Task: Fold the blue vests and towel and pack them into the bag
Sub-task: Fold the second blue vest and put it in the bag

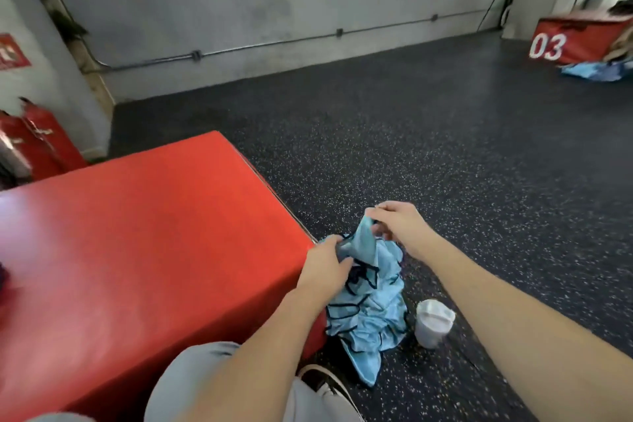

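Holding a limp, light, slippery vest (pixel 368 298): our left hand (pixel 323 265) grips its bunched top, right hand (pixel 399 221) probably pinches an edge; take the shoulders.

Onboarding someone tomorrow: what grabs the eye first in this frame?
The big red padded box filling the lower left, then the crumpled light-blue vest hanging off its right corner, gripped by the left hand and pinched higher up by the right hand. A white lidded cup stands on the speckled floor beside it; a second red box marked 03 sits far right.
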A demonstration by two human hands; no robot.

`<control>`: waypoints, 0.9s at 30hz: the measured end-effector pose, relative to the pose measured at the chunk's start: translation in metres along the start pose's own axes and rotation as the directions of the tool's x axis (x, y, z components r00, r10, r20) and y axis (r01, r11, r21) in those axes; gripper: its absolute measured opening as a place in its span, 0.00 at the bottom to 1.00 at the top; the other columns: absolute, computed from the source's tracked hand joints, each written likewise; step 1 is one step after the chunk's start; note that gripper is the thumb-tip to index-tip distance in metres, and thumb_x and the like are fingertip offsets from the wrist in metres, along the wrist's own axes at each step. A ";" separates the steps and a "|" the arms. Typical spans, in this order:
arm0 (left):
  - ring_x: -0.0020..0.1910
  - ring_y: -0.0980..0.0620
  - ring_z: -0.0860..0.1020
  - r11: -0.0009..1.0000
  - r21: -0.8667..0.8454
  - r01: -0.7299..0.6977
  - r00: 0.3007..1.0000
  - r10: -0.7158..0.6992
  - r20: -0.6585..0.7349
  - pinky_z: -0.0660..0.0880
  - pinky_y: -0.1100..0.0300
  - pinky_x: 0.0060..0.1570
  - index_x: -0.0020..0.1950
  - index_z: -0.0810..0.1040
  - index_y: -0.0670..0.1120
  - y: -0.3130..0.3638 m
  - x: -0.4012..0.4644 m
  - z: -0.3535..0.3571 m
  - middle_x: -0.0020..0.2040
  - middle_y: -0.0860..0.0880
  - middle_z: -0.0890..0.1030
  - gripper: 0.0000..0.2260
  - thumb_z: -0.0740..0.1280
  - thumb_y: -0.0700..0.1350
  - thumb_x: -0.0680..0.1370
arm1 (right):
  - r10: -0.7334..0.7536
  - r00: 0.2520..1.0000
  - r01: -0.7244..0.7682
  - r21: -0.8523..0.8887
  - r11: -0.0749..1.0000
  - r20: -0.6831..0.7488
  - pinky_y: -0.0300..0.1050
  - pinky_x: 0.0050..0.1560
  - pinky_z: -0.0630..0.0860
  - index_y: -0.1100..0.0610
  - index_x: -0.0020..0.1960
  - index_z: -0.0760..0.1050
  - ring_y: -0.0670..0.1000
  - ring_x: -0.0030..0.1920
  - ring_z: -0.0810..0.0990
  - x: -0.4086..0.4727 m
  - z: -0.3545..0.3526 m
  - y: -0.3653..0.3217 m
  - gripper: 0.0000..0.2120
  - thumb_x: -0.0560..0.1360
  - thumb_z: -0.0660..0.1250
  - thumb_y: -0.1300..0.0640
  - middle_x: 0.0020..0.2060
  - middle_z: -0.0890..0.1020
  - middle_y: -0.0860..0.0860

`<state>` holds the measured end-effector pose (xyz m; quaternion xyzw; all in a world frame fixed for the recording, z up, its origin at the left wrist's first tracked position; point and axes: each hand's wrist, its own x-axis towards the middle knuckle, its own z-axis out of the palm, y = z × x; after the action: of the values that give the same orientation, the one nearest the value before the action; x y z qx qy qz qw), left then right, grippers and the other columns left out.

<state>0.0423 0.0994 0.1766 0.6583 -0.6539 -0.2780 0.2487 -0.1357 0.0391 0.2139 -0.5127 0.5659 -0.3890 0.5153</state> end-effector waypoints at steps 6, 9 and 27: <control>0.45 0.57 0.80 0.972 -0.207 -0.114 0.985 0.083 -0.154 0.77 0.61 0.45 0.55 0.78 0.56 0.062 -0.016 -0.079 0.47 0.57 0.82 0.18 0.76 0.60 0.70 | -0.249 0.968 0.250 -0.018 0.968 0.038 0.39 0.31 0.70 0.58 0.43 0.78 0.48 0.34 0.78 -0.028 0.008 -0.133 0.07 0.78 0.72 0.57 0.34 0.81 0.53; 0.40 0.64 0.79 0.950 -0.243 -0.194 0.950 0.119 -0.290 0.71 0.70 0.36 0.53 0.80 0.53 0.092 -0.023 -0.128 0.45 0.57 0.83 0.13 0.74 0.57 0.74 | -0.361 0.931 0.362 -0.009 0.932 0.061 0.40 0.34 0.72 0.58 0.44 0.79 0.47 0.35 0.80 -0.045 0.019 -0.192 0.06 0.77 0.72 0.57 0.33 0.81 0.52; 0.44 0.56 0.78 0.899 0.317 -0.302 0.494 0.432 -0.755 0.68 0.70 0.42 0.49 0.85 0.46 0.220 -0.144 -0.486 0.44 0.53 0.84 0.05 0.69 0.45 0.79 | -0.695 0.679 0.670 0.185 0.718 0.237 0.43 0.33 0.78 0.56 0.61 0.73 0.54 0.42 0.87 -0.187 0.107 -0.416 0.18 0.75 0.75 0.57 0.47 0.87 0.53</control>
<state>0.2209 0.2208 0.6857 0.5722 -0.6096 0.1602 0.5246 0.0331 0.1605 0.6340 -0.7159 0.2353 -0.4966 0.4307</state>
